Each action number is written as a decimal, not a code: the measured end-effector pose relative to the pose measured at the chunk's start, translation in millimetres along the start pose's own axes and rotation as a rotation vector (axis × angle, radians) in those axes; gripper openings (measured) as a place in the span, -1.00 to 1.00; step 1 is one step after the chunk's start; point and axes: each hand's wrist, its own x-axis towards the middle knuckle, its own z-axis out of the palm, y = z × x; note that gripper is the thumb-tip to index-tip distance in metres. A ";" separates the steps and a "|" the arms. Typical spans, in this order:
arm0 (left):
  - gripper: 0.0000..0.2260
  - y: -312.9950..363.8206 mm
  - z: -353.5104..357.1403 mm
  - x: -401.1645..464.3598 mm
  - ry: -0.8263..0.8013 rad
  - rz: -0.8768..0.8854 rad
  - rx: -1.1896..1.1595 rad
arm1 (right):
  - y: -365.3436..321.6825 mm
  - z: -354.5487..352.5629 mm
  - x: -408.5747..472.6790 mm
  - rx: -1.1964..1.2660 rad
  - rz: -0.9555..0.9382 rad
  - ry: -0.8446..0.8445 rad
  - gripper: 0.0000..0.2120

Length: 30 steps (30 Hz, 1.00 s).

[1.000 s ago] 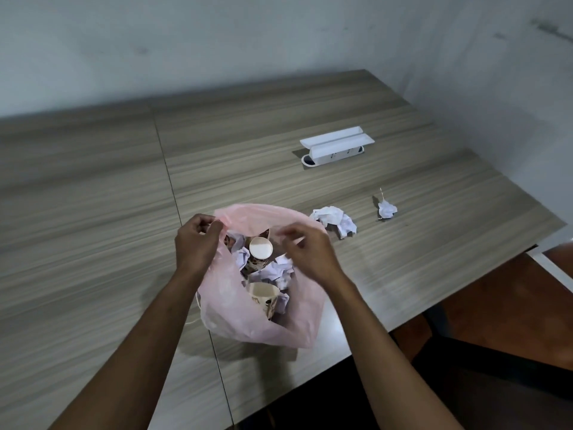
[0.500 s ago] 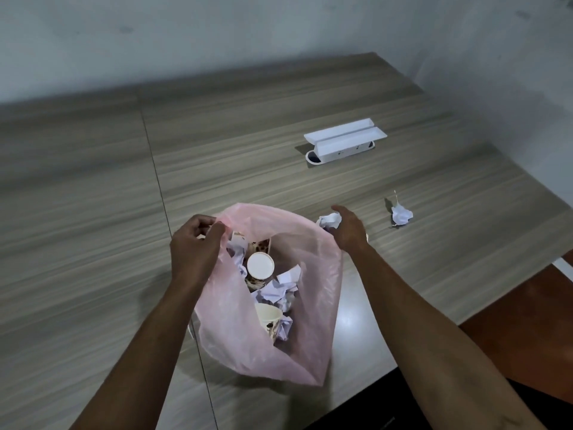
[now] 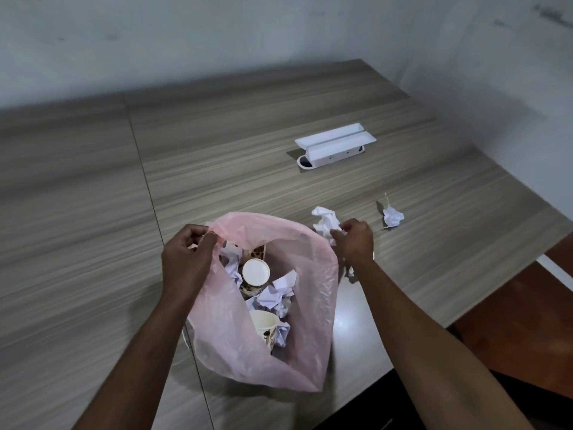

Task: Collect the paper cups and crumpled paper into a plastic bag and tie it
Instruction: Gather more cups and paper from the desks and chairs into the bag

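Observation:
A pink plastic bag (image 3: 313,308) stands open on the wooden table (image 3: 93,212). Inside it lie paper cups (image 3: 256,272) with a brown pattern and several crumpled white papers (image 3: 274,294). My left hand (image 3: 189,259) pinches the bag's left rim and holds it up. My right hand (image 3: 355,240) is just right of the bag, its fingers closed on a crumpled white paper ball (image 3: 325,223), which looks lifted slightly off the table. A smaller crumpled paper (image 3: 393,216) lies on the table further right, untouched.
A white cable box with a raised lid (image 3: 335,144) sits in the table at the back right. The table's right edge (image 3: 511,287) drops to a reddish floor. A dark chair shows at the bottom right. Walls close the back and right.
My right hand let go of the bag's rim, reached right and closed on the nearer paper ball, which now sits raised in its fingers. The left hand kept its hold on the bag.

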 end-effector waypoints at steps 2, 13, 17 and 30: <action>-0.90 1.5 -0.8 -2.7 -0.010 -0.002 -0.001 | -4.2 -13.4 -0.5 0.157 0.090 0.045 -0.75; -0.93 17.4 -11.1 -20.1 -0.037 -0.040 -0.042 | -59.1 -97.2 -68.2 0.961 0.195 -0.220 -0.94; -0.95 20.7 -19.5 -24.5 -0.037 -0.022 -0.025 | -67.6 -101.8 -112.5 0.760 0.046 -0.504 -0.93; -0.96 6.9 -28.5 -28.9 -0.012 0.034 0.038 | -67.1 -45.7 -169.7 0.115 -0.413 -0.480 -0.83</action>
